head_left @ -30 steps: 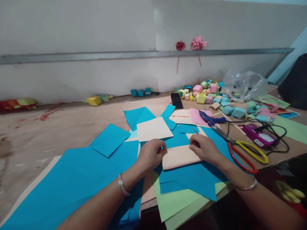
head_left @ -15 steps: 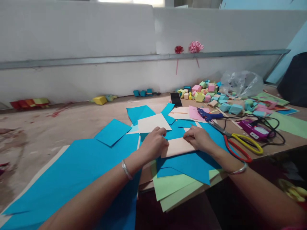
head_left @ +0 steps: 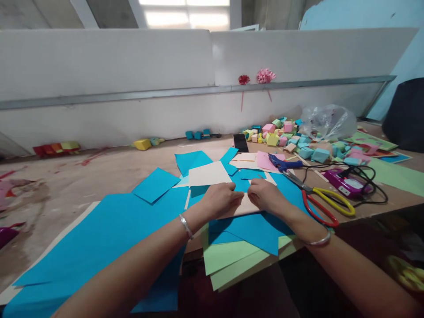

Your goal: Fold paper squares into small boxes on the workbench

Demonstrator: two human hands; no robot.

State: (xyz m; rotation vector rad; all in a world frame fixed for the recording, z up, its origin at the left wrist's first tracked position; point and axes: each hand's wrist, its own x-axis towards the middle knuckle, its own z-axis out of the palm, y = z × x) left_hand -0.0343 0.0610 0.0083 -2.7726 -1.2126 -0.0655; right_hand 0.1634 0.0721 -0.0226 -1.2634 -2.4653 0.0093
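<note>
A pale peach sheet of paper [head_left: 241, 209], apparently folded, lies on blue paper in front of me. My left hand [head_left: 222, 198] and my right hand [head_left: 267, 194] are close together at its far edge, fingers curled and pinched on it. My arms and fingers hide part of the sheet. Just beyond my left hand is a cream paper piece [head_left: 210, 173]. Blue sheets [head_left: 255, 229] and light green sheets [head_left: 228, 256] are stacked beneath, at the table's front edge. Scissors [head_left: 318, 198] with red and yellow handles lie right of my right hand.
A blue glue gun [head_left: 285, 163], a purple power strip [head_left: 347, 182] with black cable, and a phone [head_left: 240, 142] lie beyond. Many small paper cubes [head_left: 308, 148] are heaped at the back right beside a plastic bag [head_left: 329, 121]. Large blue paper [head_left: 109, 238] covers the left.
My left hand has slid right along the peach paper's far edge, and my right hand slightly left, so they are now closer together. The camera view has tilted up a little.
</note>
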